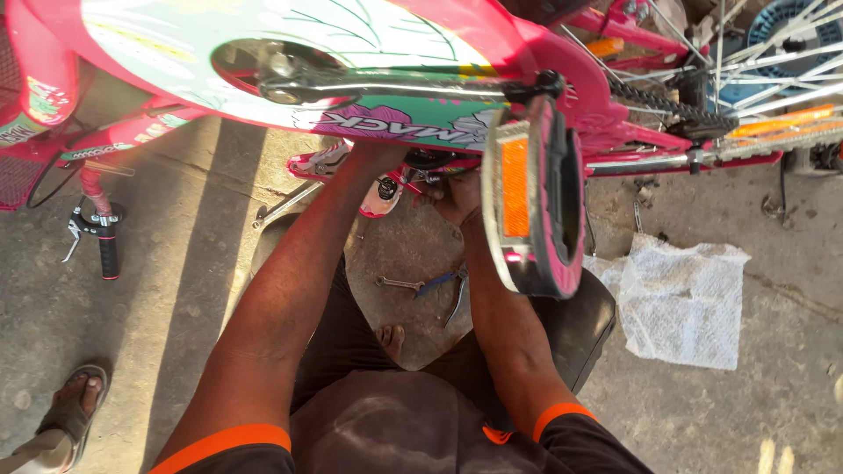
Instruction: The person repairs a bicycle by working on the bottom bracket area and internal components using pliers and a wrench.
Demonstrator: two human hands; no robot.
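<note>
Seemingly stiff and heavy, the upturned pink bicycle [562, 53] fills the top of the head view, best held by its frame, not the chain [654, 101]. Under it, the left hand [373, 158] is hidden, fingers unreadable; the right hand [455, 197] curls round a small part. One pedal [534, 197], one wrench [399, 283], one pliers [450, 290], one plastic sheet [680, 298].

2 hands [443, 189] under pink bicycle [562, 61] — pedal [531, 197] foremost

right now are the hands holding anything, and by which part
It cannot be told. Both hands reach under the upturned pink bicycle: the left hand is hidden behind its chain guard, and the right hand curls by small parts, grip unclear.
</note>
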